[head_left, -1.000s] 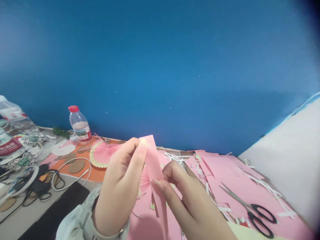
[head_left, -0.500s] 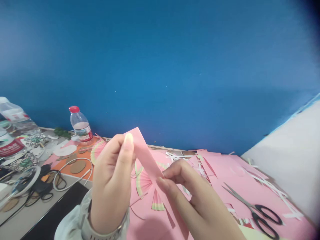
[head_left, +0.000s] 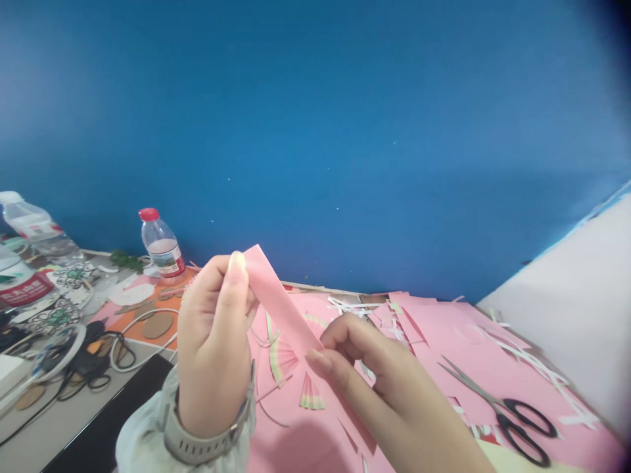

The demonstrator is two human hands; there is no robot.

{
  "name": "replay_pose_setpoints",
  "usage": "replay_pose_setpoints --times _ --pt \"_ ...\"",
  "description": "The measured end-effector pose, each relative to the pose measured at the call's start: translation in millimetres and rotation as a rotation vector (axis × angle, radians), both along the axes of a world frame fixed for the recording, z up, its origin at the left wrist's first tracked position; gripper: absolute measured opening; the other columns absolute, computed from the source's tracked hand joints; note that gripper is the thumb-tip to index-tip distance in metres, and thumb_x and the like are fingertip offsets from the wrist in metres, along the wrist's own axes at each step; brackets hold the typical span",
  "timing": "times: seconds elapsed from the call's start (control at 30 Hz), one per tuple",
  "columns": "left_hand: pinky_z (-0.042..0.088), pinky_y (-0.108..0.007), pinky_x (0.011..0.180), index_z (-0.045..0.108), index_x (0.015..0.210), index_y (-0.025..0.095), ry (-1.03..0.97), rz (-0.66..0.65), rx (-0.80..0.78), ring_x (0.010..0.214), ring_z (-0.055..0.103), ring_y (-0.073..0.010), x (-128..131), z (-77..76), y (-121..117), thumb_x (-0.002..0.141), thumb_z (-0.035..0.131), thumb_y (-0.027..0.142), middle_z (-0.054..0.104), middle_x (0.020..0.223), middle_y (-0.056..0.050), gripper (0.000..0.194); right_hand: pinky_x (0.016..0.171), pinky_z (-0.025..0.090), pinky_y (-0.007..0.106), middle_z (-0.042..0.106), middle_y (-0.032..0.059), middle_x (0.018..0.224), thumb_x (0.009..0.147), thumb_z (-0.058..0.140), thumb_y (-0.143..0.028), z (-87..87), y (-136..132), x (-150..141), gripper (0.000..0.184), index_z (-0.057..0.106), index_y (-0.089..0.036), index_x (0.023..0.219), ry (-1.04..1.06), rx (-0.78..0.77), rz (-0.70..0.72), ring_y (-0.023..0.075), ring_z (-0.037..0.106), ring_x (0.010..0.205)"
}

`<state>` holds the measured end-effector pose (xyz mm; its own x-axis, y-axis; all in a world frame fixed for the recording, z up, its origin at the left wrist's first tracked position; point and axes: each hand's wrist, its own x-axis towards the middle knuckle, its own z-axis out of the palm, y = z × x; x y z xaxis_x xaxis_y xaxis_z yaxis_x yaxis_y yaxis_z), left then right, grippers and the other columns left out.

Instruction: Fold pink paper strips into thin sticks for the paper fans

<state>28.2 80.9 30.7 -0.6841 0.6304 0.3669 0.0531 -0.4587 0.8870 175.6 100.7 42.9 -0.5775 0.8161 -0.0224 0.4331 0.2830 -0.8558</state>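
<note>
A long pink paper strip runs slantwise between my hands, above the pink-covered table. My left hand pinches its upper end between thumb and bent fingers. Lower down, my right hand grips the strip's edge with thumb and forefinger; the part beyond passes partly behind that hand. Beneath the strip lie pleated paper fans, pink with yellow-green edges, partly covered by it. Black-handled scissors rest with blades apart to the right of my right hand.
A red-capped bottle stands near the blue wall; other bottles are at far left. Cables, cardboard discs and a black flat object lie on the left. Pink sheets and white paper scraps cover the right.
My left hand has moved slightly left, taking the strip's upper end with it. My right hand keeps its pinch in nearly the same place.
</note>
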Motion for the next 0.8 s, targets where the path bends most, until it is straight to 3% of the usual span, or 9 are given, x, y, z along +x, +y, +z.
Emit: replay_pose_setpoints --times 0.3,0.47,0.67,0.73,0.8 --pt "0.025 -0.017 0.043 0.043 0.063 0.018 -0.178 -0.217 0.079 0.051 0.018 -0.0102 -4.4 2.0 2.0 0.098 0.045 0.023 0.024 0.059 0.005 0.035 0.044 0.031 0.022 0.041 -0.0050 0.055 0.097 0.044 -0.035 -3.4 2.2 0.5 0.034 0.040 -0.021 0.066 -0.043 0.109 0.000 0.0106 0.041 0.048" --pt "0.025 -0.020 0.044 0.042 0.063 0.018 -0.178 -0.229 0.089 0.052 0.019 -0.0109 -4.2 0.5 3.7 0.098 0.045 0.023 0.023 0.060 0.004 0.036 0.049 0.031 0.024 0.045 -0.0034 0.055 0.098 0.039 -0.040 -8.9 5.1 2.9 0.040 0.039 -0.020 0.063 -0.129 0.235 0.036 0.0128 0.043 0.053" --pt "0.023 -0.023 0.045 0.042 0.063 0.019 -0.203 -0.224 0.121 0.053 0.018 -0.0121 -8.9 2.8 4.2 0.097 0.048 0.025 0.021 0.060 0.004 0.036 0.051 0.033 0.024 0.048 -0.0033 0.056 0.099 0.039 -0.031 -5.5 1.1 4.2 0.033 0.043 -0.021 0.068 -0.103 0.216 0.031 0.0145 0.048 0.059" --pt "0.027 -0.023 0.046 0.045 0.063 0.019 -0.243 -0.225 0.147 0.052 0.022 -0.0113 -7.3 4.5 3.2 0.097 0.048 0.031 0.025 0.059 0.004 0.036 0.051 0.034 0.024 0.047 -0.0040 0.057 0.099 0.041 -0.029 -1.9 -1.1 5.0 0.033 0.041 -0.021 0.066 -0.039 0.201 0.025 0.0133 0.048 0.057" --pt "0.035 -0.024 0.049 0.056 0.069 0.020 -0.234 -0.214 0.117 0.054 0.034 -0.0116 -0.8 4.9 0.2 0.093 0.049 0.047 0.039 0.062 0.002 0.037 0.050 0.035 0.023 0.046 -0.0047 0.057 0.097 0.044 -0.025 0.7 -3.6 6.1 0.033 0.041 -0.021 0.065 0.038 0.213 0.023 0.0120 0.049 0.055"
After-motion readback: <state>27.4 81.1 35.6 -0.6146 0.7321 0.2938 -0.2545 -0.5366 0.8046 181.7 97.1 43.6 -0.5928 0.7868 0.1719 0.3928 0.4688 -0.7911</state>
